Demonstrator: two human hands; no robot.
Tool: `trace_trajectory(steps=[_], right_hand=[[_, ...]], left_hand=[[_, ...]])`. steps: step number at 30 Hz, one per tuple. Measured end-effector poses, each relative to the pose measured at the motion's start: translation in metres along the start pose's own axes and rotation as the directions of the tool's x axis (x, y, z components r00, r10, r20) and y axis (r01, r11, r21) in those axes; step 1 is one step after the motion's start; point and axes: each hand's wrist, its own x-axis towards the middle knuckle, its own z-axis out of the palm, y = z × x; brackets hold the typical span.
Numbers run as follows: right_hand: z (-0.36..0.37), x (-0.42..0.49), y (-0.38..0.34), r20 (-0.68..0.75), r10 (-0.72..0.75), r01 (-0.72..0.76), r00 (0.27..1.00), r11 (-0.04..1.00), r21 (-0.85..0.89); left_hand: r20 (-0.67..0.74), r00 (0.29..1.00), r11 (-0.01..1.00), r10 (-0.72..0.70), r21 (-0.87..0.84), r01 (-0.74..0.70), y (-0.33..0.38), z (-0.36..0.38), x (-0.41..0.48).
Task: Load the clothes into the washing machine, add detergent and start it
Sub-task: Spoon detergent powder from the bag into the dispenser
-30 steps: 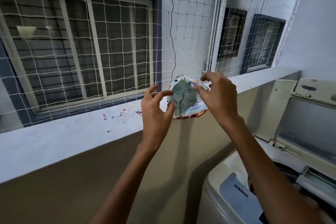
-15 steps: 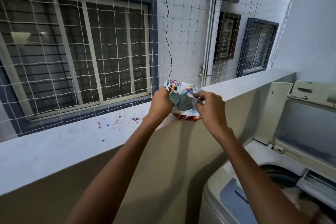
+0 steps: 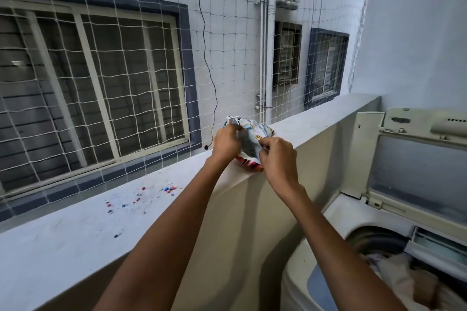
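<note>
Fingers of the left hand (image 3: 226, 143) and right hand (image 3: 278, 159) are pinching the crumpled multicoloured foil detergent packet (image 3: 254, 131). They are gathering in a mouth that was spread wide a second ago, and are lowering the packet to the edge of the grey concrete ledge (image 3: 75, 230). The packet is probably being closed. Pale clothes (image 3: 394, 276) are lying in the open white top-loading washing machine (image 3: 336, 222).

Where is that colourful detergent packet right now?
In the head view the detergent packet is mid-frame on the balcony ledge, gripped by the left hand and right hand, up and left of the open washing machine.

Detergent packet (image 3: 254, 131) print illegible; washing machine (image 3: 353, 219), blurred clothes (image 3: 394, 275) partly beyond right and bottom edges.
</note>
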Motion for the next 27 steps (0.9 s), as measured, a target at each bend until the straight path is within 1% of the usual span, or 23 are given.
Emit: trace_trajectory(steps=[6,9,13,20,23,27], right_hand=[[0.007,0.007,-0.007,-0.003,0.044,-0.044,0.999,0.997,-0.057],[0.008,0.006,-0.009,-0.009,0.036,-0.037,0.999,0.996,-0.077],[0.005,0.005,-0.01,-0.006,0.037,-0.037,0.999,0.995,-0.088],[-0.004,-0.014,-0.017,-0.012,0.023,-0.024,1.0,0.998,-0.057],[-0.008,-0.021,-0.022,-0.027,0.021,-0.021,0.999,1.0,-0.018],[-0.006,-0.028,-0.03,-0.022,-0.001,0.001,1.0,1.0,-0.014]], left_hand=[[0.053,0.999,0.999,0.001,-0.035,0.0,-0.002,0.004,0.018],[0.08,0.997,0.998,0.009,-0.068,-0.004,-0.005,0.003,0.021],[0.12,0.993,0.991,-0.01,-0.128,0.025,-0.005,0.001,0.019],[0.182,0.983,0.954,0.019,-0.296,0.037,-0.006,-0.015,0.009],[0.219,0.976,0.935,0.011,-0.348,0.068,-0.001,-0.023,0.0],[0.267,0.963,0.884,0.032,-0.458,0.097,-0.007,-0.031,-0.005]])
